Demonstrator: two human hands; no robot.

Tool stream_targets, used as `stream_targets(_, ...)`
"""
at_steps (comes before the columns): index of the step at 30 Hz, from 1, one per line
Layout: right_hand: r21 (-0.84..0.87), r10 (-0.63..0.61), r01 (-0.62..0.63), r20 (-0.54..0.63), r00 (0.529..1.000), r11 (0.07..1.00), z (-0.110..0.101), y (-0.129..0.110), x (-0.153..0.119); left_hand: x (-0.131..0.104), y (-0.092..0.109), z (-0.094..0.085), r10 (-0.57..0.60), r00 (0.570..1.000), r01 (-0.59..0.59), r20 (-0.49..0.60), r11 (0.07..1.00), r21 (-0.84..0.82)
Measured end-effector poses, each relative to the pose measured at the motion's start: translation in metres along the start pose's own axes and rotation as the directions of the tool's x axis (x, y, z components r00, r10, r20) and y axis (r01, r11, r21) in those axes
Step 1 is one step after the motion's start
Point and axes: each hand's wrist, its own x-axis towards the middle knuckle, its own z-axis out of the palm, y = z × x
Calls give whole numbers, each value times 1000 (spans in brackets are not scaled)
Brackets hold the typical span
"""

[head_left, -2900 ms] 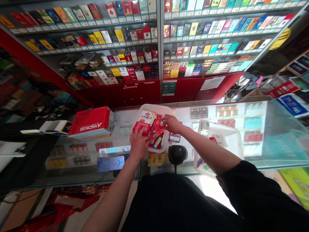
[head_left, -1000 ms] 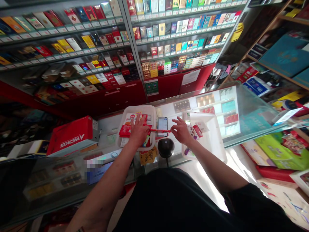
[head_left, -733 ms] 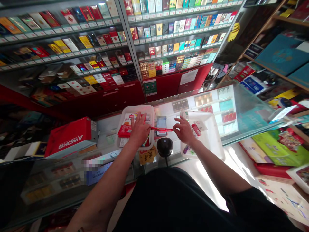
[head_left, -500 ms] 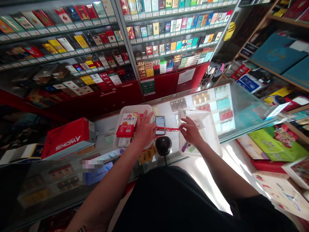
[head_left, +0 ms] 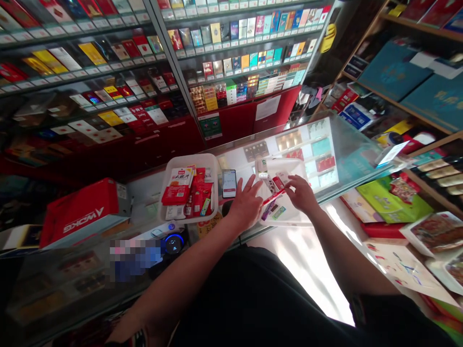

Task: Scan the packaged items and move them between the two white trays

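Note:
A narrow red packet (head_left: 274, 196) is held between my two hands above the right white tray (head_left: 302, 222). My left hand (head_left: 246, 203) pinches its left end, the other fingers spread. At its right end are the closed fingertips of my right hand (head_left: 301, 193). Several small packets lie in that tray, among them a purple one (head_left: 266, 212) and a green one (head_left: 279, 212). The left white tray (head_left: 163, 193) holds red snack packets (head_left: 176, 193). Between the trays lies a phone (head_left: 229, 184) with its screen lit.
The glass counter (head_left: 356, 154) runs to the right. A red box (head_left: 81, 212) and a round device with a blue ring (head_left: 173, 243) are on the left. Shelves of small boxes (head_left: 217, 33) stand behind; green packages (head_left: 387, 207) lie at right.
Both hands have moved with the red packet, from above the phone to over the right tray. The left tray's contents are now uncovered. The view has shifted a little.

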Motion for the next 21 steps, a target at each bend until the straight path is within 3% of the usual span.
stream_targets(6,-28,-14,15,62,998,999,8,10,5,7,30,35,-26,993,22,112,999,38)
stream_targets(12,7,-82,82,84,993,997,19,-1,19,3,43,59,-134,984,131,117,991,30)
stream_targets(17,30,-122,119,133,984,992,26,-6,23,-4,43,66,-175,978,177,118,984,-14)
stream_targets(21,53,-120,113,157,980,992,32,-11,19,-16,42,57,-185,979,189,90,981,-43)
